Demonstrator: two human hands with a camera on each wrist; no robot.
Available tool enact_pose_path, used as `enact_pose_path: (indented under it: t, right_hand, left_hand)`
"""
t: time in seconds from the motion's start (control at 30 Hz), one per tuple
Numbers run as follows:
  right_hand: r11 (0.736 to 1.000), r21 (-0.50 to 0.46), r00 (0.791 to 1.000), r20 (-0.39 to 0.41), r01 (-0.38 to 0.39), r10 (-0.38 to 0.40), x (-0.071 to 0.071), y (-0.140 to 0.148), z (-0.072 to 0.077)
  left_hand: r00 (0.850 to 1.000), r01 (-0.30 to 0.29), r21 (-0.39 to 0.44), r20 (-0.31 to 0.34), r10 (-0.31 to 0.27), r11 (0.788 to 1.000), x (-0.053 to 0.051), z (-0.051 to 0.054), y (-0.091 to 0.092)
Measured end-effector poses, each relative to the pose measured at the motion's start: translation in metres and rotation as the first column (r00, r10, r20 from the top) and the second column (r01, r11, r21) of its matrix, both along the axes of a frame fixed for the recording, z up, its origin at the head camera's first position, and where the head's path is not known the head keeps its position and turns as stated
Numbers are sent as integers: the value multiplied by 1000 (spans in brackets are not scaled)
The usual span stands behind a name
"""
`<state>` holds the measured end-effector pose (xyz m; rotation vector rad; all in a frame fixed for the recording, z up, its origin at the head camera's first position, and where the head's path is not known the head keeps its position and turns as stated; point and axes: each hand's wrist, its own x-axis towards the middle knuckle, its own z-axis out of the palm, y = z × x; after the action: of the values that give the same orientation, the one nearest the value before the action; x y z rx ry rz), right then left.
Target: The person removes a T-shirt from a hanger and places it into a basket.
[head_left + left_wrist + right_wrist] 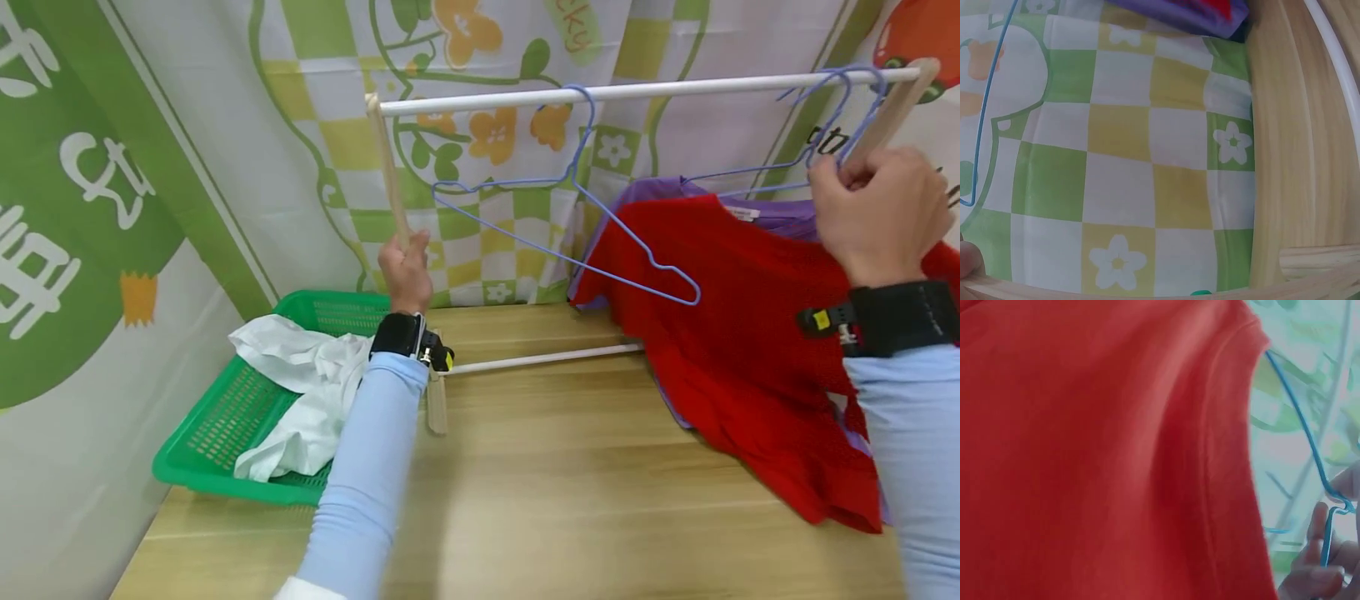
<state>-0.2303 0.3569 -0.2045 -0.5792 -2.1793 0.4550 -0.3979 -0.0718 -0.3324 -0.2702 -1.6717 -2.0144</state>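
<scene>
My left hand (407, 273) grips the left wooden upright (387, 171) of a small clothes rack, whose white top rail (487, 102) runs across the head view. A bare blue wire hanger (575, 162) hangs tilted from the rail. At the right end, my right hand (885, 212) pinches a blue hanger (1300, 425) near its neck, as the right wrist view shows. A red shirt (720, 333) hangs below that hand and fills most of the right wrist view. Behind it is a purple shirt (787, 218), mostly hidden.
A green plastic basket (202, 487) on the left holds crumpled white cloth (315, 400). The rack stands on a wood-grain tabletop (540, 500), with a lower white bar (540, 360) near the surface. A patterned curtain (322, 50) hangs behind.
</scene>
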Motion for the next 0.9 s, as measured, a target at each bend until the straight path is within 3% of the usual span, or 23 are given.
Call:
enact_pose_path:
  t: [0.1, 0.3, 0.37, 0.47, 0.57, 0.67, 0.8, 0.9]
  right_hand:
    - [996, 22, 994, -59, -90, 92, 10, 11, -44]
    - [970, -14, 963, -128, -241, 237, 45, 15, -150]
    - [960, -24, 945, -184, -280, 271, 58, 7, -181]
    - [935, 10, 891, -299, -354, 341, 70, -11, -215]
    - [918, 81, 861, -321, -389, 394, 78, -35, -226]
    - [890, 209, 841, -296, -406, 453, 80, -65, -220]
    - [805, 399, 786, -265, -438, 559, 81, -112, -203]
    - [731, 468, 728, -234, -497, 645, 83, -147, -189]
  left_hand:
    - [1000, -6, 19, 2, 6, 1000, 2, 0, -2]
    - [1000, 27, 20, 1, -28, 999, 1, -1, -2]
    - [1000, 31, 11, 4, -31, 999, 1, 0, -1]
    - [999, 32, 15, 5, -32, 999, 2, 3, -2]
    - [999, 40, 23, 14, -41, 999, 3, 3, -2]
    - [999, 41, 15, 26, -42, 999, 3, 5, -2]
    - [999, 31, -37, 43, -29, 999, 3, 6, -5]
    - [998, 34, -90, 50, -30, 995, 3, 7, -8]
